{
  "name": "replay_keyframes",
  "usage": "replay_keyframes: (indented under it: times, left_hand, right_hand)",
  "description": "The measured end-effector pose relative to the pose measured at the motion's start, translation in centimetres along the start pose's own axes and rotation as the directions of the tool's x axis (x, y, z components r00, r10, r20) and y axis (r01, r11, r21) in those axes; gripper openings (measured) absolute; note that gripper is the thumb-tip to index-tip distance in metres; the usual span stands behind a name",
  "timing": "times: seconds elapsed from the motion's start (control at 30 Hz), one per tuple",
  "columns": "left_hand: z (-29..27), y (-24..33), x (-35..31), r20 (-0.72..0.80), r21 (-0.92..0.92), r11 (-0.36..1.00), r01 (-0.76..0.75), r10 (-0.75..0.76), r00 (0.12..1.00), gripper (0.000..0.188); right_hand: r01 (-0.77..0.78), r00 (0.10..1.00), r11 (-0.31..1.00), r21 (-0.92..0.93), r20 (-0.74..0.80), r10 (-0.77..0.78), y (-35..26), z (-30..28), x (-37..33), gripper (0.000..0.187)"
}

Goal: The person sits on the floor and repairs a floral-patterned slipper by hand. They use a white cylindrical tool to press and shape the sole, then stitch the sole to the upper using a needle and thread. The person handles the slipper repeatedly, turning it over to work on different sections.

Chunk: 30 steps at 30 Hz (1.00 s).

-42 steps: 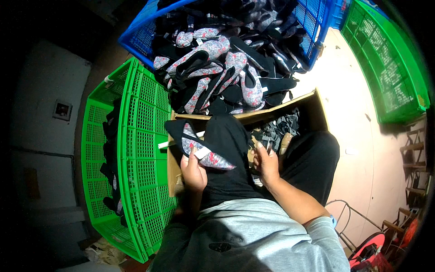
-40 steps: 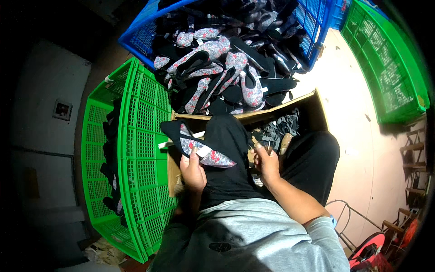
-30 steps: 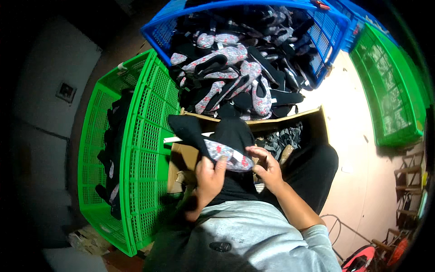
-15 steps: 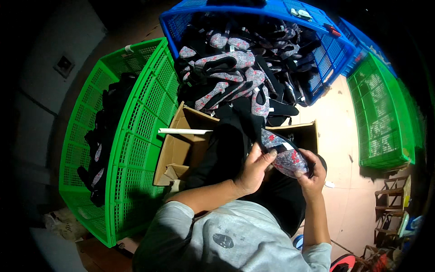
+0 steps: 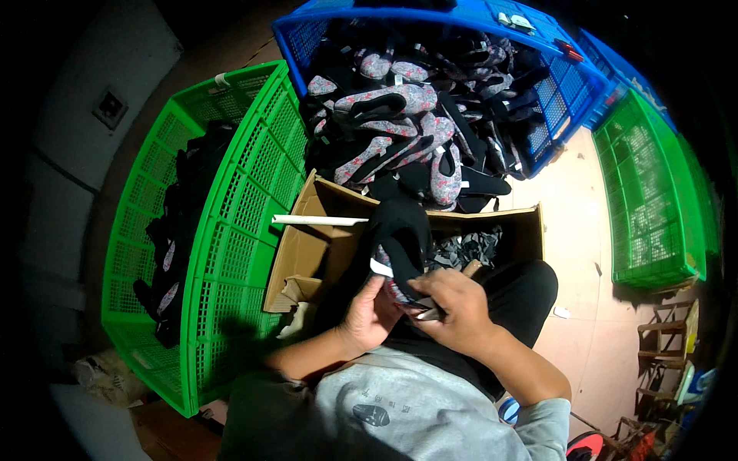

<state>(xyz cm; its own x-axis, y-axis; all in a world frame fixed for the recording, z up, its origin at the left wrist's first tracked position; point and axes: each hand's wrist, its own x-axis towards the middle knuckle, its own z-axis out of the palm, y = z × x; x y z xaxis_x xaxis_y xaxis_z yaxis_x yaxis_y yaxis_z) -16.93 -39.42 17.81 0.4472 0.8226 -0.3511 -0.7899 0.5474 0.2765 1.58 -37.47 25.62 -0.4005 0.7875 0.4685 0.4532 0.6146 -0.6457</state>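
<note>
A floral grey-and-red shoe upper (image 5: 397,292) with black lining and a white tag is held over my lap, its black side toward me. My left hand (image 5: 366,316) is closed around its lower left edge, near the tag. My right hand (image 5: 455,306) grips the same upper from the right, fingers bent over its near end. A small dark, flat piece shows beneath the right fingers; whether it is part of the upper or a tool, I cannot tell. Past my knees, a blue crate (image 5: 573,100) holds a heap of similar uppers (image 5: 388,104).
A green crate (image 5: 231,230) with dark pieces stands at the left. Between it and my knees is an open cardboard box (image 5: 296,253) with a white rod (image 5: 319,220) across it. Grey-black scraps (image 5: 469,250) lie behind my right knee. Another green crate (image 5: 638,192) is at the right.
Both hands have brought the upper left and closer to my body. It has turned from its floral side to its black side. The scraps behind my right knee now show.
</note>
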Motion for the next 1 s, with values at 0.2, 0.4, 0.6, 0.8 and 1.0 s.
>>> replay_keyframes:
  times: [0.2, 0.4, 0.6, 0.8, 1.0]
  left_hand:
    - [-2.8, 1.8, -1.9, -0.068, -0.044, 0.998, 0.050, -0.053, 0.996, 0.036]
    - [-5.9, 4.4, -1.7, -0.200, 0.109, 0.993, 0.039, -0.017, 0.980, 0.023]
    - [-3.5, 6.8, -0.3, -0.317, 0.459, 0.882, 0.110, 0.047, 0.947, 0.008]
    - [-5.3, 5.8, 1.7, -0.365, 0.629, 0.776, -0.054, 0.356, 0.860, 0.010]
    - [-6.1, 5.3, 3.5, -0.310, 0.682, 0.716, -0.149, 0.468, 0.828, 0.012]
  right_hand:
    - [-0.036, 0.971, 0.999, -0.015, 0.237, 0.039, -0.6, 3.2, 1.9, 0.032]
    - [-0.203, 0.935, 0.977, 0.073, 0.309, 0.171, 0.3, 4.8, 2.4, 0.028]
    - [-0.461, 0.844, 0.869, 0.182, 0.394, 0.365, 1.1, 6.7, 2.0, 0.029]
    - [-0.625, 0.757, 0.735, 0.264, 0.437, 0.486, 3.6, 10.4, 1.4, 0.035]
    - [-0.716, 0.674, 0.667, 0.205, 0.452, 0.585, 5.6, 10.4, 2.4, 0.040]
